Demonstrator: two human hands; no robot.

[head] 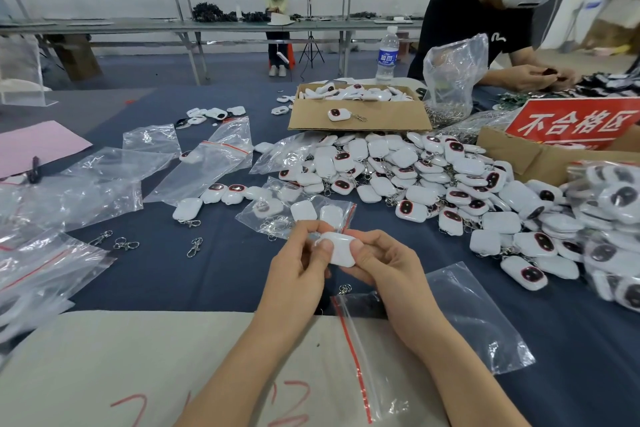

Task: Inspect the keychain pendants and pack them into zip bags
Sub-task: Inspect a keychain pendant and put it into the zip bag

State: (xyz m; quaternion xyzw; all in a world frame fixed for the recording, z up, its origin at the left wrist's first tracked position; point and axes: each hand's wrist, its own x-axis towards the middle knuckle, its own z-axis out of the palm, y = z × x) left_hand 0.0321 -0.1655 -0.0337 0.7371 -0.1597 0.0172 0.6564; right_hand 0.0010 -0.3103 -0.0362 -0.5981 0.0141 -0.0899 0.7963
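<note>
Both hands up front, one white pendant (337, 250) between them. My left hand (298, 263) pinches its left end, thumb on the near face, fingers curled behind. My right hand (384, 263) pinches the right end the same way, thumb on top, other fingers wrapped under. The pendant shows its plain white side; the other face is hidden. A small metal clasp (344, 289) sits just below the grip; can't tell if it hangs from the pendant or lies on the cloth. Under my right wrist and forearm lies a clear zip bag (460, 319) with a red seal strip, flat, partly on the blue tablecloth (207, 274) and partly on a beige sheet (138, 357) with red scrawl, nearest me. Just beyond the grip is a second zip bag (277, 215) holding a few pendants and rings. Beyond and right of the grip is a big pile of pendants (433, 177), white with dark oval fronts, running far right. Behind the pile stands a cardboard box (360, 114) with more of them, one lying on its flap. Left of the grip are loose clasps (194, 246) on the cloth, and further left empty bags (86, 184) scattered. Far right beyond the pile is a red sign (575, 123) on a carton. Another person (478, 21) works across the table, with a water bottle (387, 54) beside them.
</note>
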